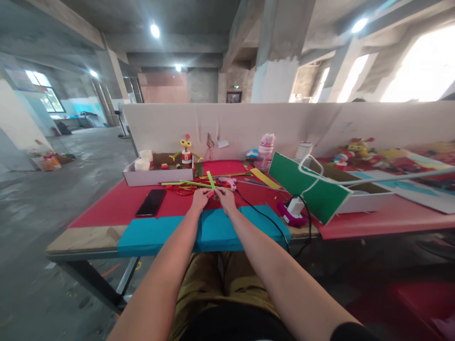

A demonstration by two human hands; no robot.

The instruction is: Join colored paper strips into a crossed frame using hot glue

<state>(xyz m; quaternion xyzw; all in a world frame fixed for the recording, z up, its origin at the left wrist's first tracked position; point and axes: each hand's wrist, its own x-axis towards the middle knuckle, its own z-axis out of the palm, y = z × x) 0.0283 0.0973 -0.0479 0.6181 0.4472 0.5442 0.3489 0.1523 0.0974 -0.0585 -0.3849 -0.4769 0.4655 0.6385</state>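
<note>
Both hands meet over the table's front half, pinching at the lower end of a bright green strip (211, 179) that slants up and away. My left hand (201, 199) is closed, with a small red piece (211, 194) at its fingertips. From the other side, my right hand (226, 199) is closed at the same end of the strip. Exactly how the red piece and strip are joined is too small to tell. Just beyond the hands lie more green strips (170, 183) and a pink glue gun (228, 182) with a black cord.
A black phone (151, 202) lies left on the red sheet. Blue cloth (156, 234) covers the front edge. Behind are a white box (156, 177) and a yellow-eyed figure (186, 156). A green board (305, 187) and purple power strip (292, 215) stand right.
</note>
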